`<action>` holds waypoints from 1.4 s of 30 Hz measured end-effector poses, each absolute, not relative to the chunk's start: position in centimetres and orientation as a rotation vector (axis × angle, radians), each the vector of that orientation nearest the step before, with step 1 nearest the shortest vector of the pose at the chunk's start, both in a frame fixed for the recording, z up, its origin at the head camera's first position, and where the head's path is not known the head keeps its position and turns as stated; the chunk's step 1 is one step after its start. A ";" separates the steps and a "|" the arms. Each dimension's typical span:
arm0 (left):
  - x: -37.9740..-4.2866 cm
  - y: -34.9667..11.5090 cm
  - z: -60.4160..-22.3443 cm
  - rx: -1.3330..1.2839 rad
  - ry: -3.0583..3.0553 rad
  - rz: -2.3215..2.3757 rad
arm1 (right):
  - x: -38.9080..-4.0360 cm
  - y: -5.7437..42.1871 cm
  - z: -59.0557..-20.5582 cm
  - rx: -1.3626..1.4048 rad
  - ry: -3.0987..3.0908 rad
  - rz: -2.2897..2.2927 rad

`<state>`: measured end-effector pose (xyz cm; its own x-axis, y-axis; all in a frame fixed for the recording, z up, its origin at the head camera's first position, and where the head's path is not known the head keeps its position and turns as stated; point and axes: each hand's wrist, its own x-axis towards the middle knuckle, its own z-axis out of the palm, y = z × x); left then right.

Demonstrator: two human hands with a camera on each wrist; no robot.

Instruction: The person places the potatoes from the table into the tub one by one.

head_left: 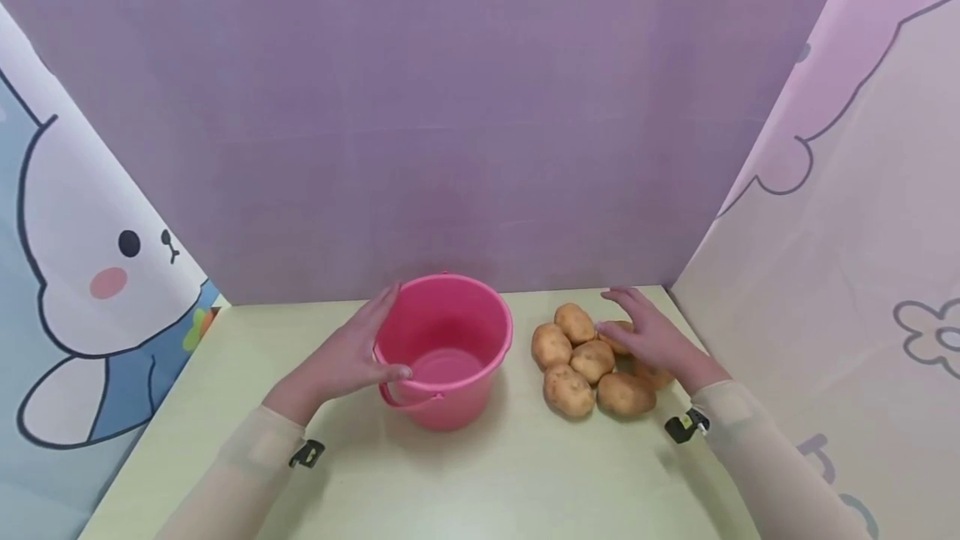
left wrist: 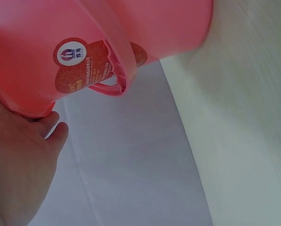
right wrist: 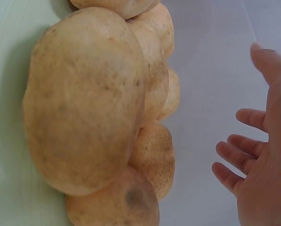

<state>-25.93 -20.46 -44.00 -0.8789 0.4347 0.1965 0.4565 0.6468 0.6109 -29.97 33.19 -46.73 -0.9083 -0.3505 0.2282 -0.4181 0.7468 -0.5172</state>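
A pink bucket stands upright near the back of the table, its handle hanging down at the front left. My left hand holds the bucket's left rim, thumb over the front edge and fingers along the side. In the left wrist view, fingertips show just past the rim. Several potatoes are grouped to the right of the bucket. Over their right side hovers my right hand, fingers spread and nothing held. The right wrist view shows that hand apart from a large potato.
A purple backdrop rises right behind the table. Printed panels flank it: a rabbit picture on the left and a flower pattern on the right, close to my right arm.
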 end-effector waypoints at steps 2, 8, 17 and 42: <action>-25.9 -20.5 -44.1 -0.769 -2.813 -1.059 | -30.2 33.4 -46.8 0.639 -2.826 0.864; -25.9 -20.5 -44.3 -0.784 -2.788 -1.049 | -31.0 34.6 -47.6 0.627 -2.898 0.902; -25.9 -20.6 -44.5 -0.779 -2.786 -1.037 | -32.0 36.9 -48.9 0.662 -2.981 1.024; -25.8 -20.6 -44.6 -0.780 -2.790 -1.045 | -34.2 38.4 -48.9 0.782 -3.181 1.032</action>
